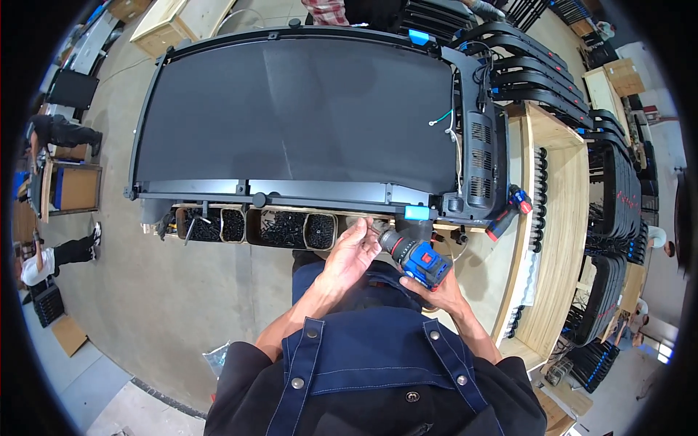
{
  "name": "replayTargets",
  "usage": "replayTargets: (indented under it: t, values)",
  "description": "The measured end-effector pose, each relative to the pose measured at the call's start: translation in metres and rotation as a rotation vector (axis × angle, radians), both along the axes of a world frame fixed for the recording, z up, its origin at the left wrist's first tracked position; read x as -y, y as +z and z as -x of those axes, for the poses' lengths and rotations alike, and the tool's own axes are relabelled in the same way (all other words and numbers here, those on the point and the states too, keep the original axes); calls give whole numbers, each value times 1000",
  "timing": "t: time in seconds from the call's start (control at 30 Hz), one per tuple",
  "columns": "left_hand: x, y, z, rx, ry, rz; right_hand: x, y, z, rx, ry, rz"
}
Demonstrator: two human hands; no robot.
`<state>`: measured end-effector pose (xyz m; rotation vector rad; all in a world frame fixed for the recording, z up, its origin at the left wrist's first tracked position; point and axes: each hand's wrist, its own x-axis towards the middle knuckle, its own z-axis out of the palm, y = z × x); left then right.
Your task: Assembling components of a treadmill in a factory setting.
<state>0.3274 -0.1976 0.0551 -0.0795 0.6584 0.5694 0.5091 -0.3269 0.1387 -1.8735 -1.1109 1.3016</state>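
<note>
In front of me lies a treadmill deck with a wide black belt and a dark frame. My right hand is wrapped round a blue and black cordless drill, whose chuck points up and left toward the deck's near rail. Just left of the chuck, my left hand has thumb and fingertips pinched together near the drill's tip. What sits between those fingers, if anything, is too small to make out. Below the near rail are bins holding small black fasteners.
A second cordless drill rests at the deck's right end, beside the black motor housing. Farther right stands a long wooden crate with black parts along its side. Curved black frames are stacked behind it. Other people work at left and right.
</note>
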Motion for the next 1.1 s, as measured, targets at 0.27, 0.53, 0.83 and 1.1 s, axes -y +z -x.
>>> replayTargets:
  t: [0.27, 0.53, 0.83, 1.1]
  values:
    - [10, 11, -34, 102, -143, 89, -44, 47, -38, 214, 72, 43]
    - [2, -6, -49, 179, -113, 192, -122, 76, -48, 527, 423, 301]
    - [-4, -21, -49, 224, -139, 185, -152, 70, -42, 662, 548, 420]
    - [-16, -21, -14, 0, -360, -124, -167, 74, -38, 735, 581, 510]
